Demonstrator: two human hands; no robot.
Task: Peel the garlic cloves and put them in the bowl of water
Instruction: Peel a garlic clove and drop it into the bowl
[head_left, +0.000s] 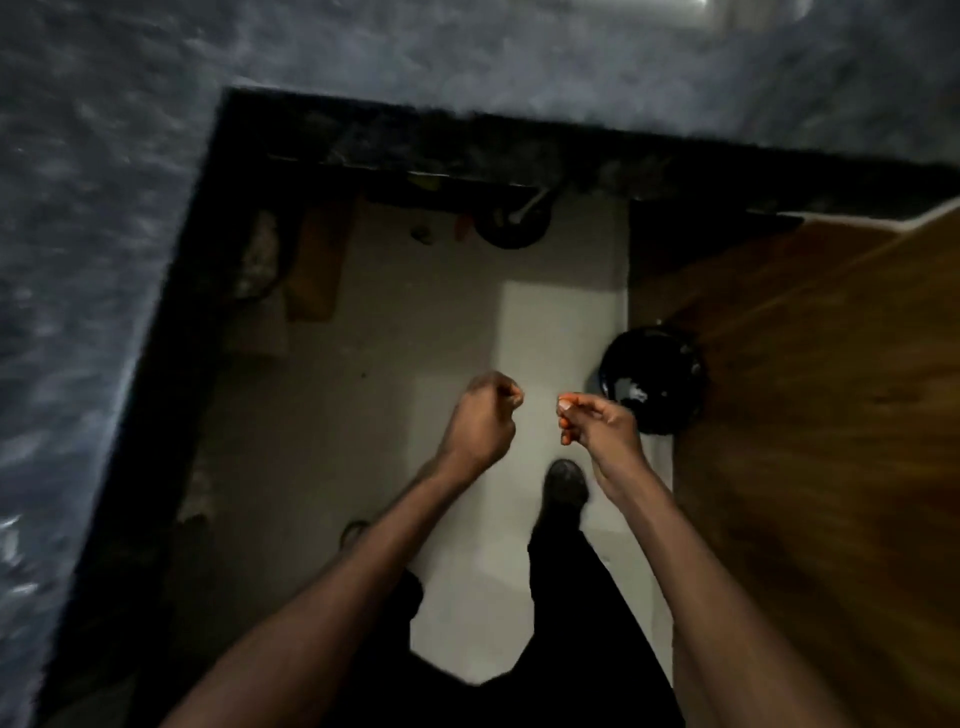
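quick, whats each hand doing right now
Left hand: fingers curled into a fist; too blurred to tell if it holds anything.
Right hand: fingertips pinched together, perhaps on something small; cannot be told.

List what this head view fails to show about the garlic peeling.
- Left hand: fingers curled; the fist hides whether it holds anything.
- Right hand: fingertips pinched together; any clove is too small and blurred to confirm.
- Black bowl on the floor: contents lost in darkness and glare.
- Countertop: motion-blurred.
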